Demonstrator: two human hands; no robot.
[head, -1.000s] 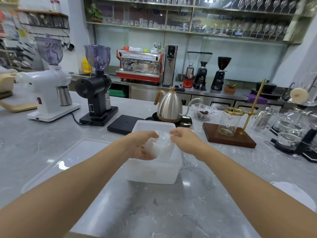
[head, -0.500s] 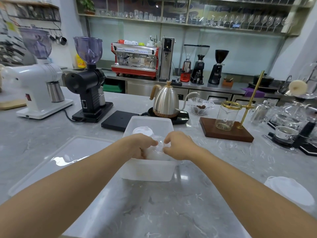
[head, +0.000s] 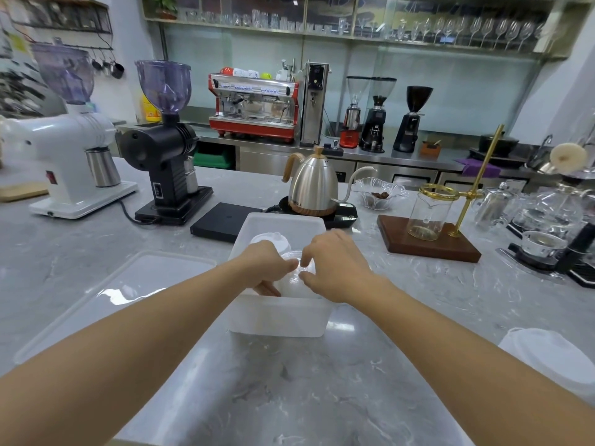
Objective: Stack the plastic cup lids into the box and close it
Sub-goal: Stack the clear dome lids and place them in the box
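A white translucent plastic box (head: pixel 277 318) stands open on the grey marble counter in front of me. Both my hands reach into it over its near wall. My left hand (head: pixel 262 267) and my right hand (head: pixel 335 268) pinch a stack of clear plastic cup lids (head: pixel 294 278) from either side, low inside the box. A white lid (head: pixel 270 240) lies deeper in the box, behind my left hand. The box's flat translucent cover (head: pixel 106 294) lies on the counter to the left. More white lids (head: pixel 550 355) sit at the lower right.
Behind the box stand a black scale (head: pixel 222 222) and a steel kettle (head: pixel 314 188). A black grinder (head: pixel 164 149) and a white grinder (head: pixel 67 143) stand to the left. A wooden stand with a glass beaker (head: pixel 428 217) and glassware are on the right.
Both hands have lowered the clear lid stack from above the box down into it. The view has shifted slightly, showing the white lid inside.
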